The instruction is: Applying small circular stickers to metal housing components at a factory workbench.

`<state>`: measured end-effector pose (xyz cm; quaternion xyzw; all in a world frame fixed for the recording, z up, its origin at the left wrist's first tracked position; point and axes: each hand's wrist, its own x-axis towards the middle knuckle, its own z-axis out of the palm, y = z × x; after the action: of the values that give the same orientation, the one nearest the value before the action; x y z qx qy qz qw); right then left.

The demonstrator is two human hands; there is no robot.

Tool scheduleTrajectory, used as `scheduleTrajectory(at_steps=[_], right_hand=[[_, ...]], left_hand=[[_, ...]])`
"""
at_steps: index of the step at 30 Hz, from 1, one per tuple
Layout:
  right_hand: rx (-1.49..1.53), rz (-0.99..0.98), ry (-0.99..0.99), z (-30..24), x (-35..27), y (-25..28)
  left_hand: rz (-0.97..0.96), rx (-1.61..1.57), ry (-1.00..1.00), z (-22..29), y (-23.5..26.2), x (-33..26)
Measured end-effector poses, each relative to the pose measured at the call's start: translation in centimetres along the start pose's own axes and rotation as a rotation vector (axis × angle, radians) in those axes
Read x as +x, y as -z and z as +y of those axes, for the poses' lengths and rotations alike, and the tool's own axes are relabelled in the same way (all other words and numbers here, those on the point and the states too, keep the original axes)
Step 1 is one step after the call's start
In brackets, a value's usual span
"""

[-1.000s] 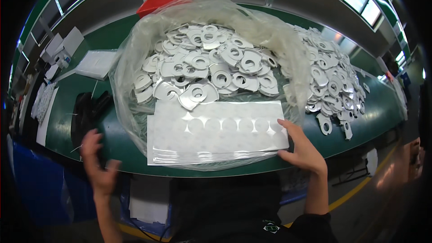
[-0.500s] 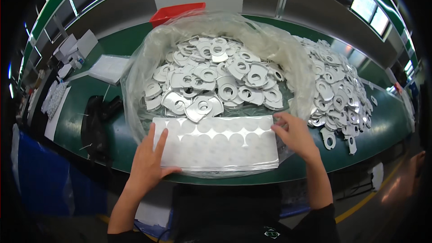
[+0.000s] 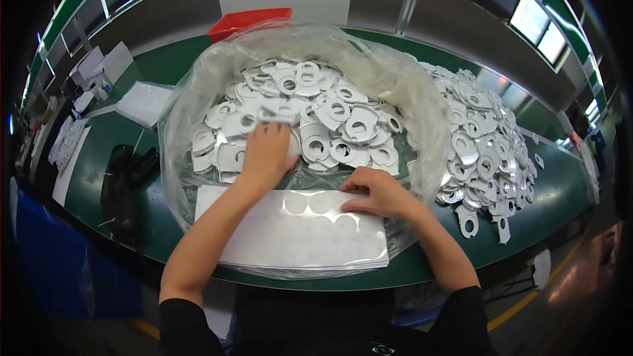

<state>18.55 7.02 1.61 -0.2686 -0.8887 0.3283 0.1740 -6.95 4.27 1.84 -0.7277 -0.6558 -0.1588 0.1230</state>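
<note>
Left hand (image 3: 267, 151): forearm stretched forward from the lower edge, palm down, fingers reaching into the pile of white ring-shaped parts (image 3: 316, 115); whether its grip is closed on a part cannot be told, since the fingertips are hidden.
Right hand (image 3: 379, 192): forearm angled in from the lower right, wrist bent inward, fingers curled narrow and pressed on the top edge of the white sheet (image 3: 297, 231); it pins the sheet and lifts nothing.
White sheet: lies flat at the near edge of the desk (image 3: 132, 224), just in front of the pile, bearing rows of round discs.
Pile of white ring-shaped parts: heaped inside an opened clear plastic bag (image 3: 409, 92) at the middle of the desk.
Loose parts (image 3: 484, 158): a second heap, outside the bag, to the right.
Red tray (image 3: 247, 21): behind the bag, at the far edge.
Black object (image 3: 122, 188): on the desk, left of the bag.
</note>
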Motion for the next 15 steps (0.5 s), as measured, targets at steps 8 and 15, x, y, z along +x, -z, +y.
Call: scheduleTrajectory(at_steps=[8,15], right_hand=[[-0.088,0.685,-0.131,0.9,0.0,1.8],[0.072,0.77,-0.271,7.5,-0.5,1.7]], left_hand=[[-0.003,-0.058,0.037,0.3,2.4,3.8],[0.233,-0.272,-0.427,13.7,-4.7,8.2]])
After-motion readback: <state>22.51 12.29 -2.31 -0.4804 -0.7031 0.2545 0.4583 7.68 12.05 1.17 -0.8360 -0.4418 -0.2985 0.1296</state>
